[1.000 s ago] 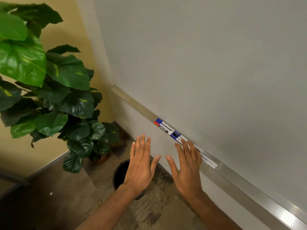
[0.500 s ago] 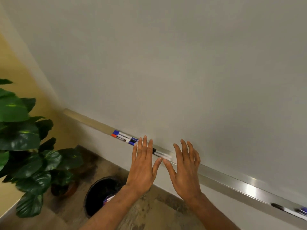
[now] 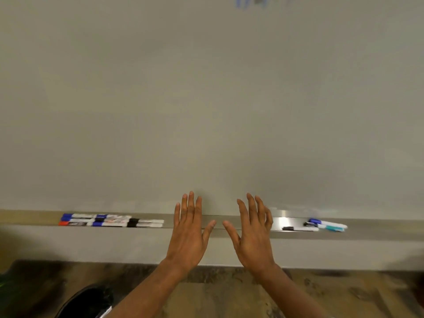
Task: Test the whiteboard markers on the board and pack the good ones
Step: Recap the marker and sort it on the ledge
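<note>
A large blank whiteboard (image 3: 206,99) fills the view, with a metal tray (image 3: 378,228) along its lower edge. On the tray's left lies a bundle of markers (image 3: 110,221) with blue, red and black caps. On the right lies a second group of markers (image 3: 321,226), among them blue, black and teal ones. My left hand (image 3: 189,232) and my right hand (image 3: 250,232) are held flat, fingers spread, in front of the tray between the two groups. Neither hand holds anything or touches a marker.
A black bin (image 3: 85,304) with a plastic liner stands on the mottled floor at the lower left. Faint blue and dark marks (image 3: 252,1) show at the board's top edge. A bit of green plant (image 3: 4,281) peeks in at the far left.
The view has swung right and now faces the board squarely. The plant has left the frame and the right group of markers has come into view. Both hands stay open and empty.
</note>
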Demonstrator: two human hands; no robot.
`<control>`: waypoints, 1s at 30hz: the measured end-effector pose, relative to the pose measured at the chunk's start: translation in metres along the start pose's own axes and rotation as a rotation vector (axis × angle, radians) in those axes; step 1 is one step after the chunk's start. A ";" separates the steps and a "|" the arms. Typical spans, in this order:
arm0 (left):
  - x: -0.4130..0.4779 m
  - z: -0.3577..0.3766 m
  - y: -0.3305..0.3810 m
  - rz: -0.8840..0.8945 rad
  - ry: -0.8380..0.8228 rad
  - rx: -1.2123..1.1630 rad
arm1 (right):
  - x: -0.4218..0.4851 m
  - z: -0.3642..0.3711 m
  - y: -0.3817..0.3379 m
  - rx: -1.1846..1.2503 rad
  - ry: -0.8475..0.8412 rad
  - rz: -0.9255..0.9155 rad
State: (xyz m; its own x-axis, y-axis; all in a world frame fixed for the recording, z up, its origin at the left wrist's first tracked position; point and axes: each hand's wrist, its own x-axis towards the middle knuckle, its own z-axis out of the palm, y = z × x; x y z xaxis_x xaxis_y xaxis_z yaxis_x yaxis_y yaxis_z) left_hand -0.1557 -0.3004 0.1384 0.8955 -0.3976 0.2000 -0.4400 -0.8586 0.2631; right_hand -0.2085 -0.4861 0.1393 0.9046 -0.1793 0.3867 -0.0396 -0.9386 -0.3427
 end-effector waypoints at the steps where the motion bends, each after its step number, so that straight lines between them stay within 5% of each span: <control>1: 0.004 0.006 0.010 0.017 -0.011 -0.003 | -0.003 -0.003 0.014 -0.018 -0.004 0.027; 17: 0.034 0.084 0.109 0.207 -0.140 0.037 | -0.040 -0.007 0.188 -0.170 -0.103 0.310; 30: 0.055 0.121 0.137 0.203 -0.159 0.010 | -0.030 0.049 0.256 -0.164 -0.325 0.303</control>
State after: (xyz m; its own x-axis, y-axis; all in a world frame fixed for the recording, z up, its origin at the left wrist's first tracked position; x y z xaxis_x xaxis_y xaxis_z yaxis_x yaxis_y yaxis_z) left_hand -0.1587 -0.4787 0.0708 0.7884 -0.6075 0.0965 -0.6119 -0.7587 0.2234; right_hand -0.2249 -0.7066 -0.0025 0.9270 -0.3751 -0.0069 -0.3649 -0.8973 -0.2484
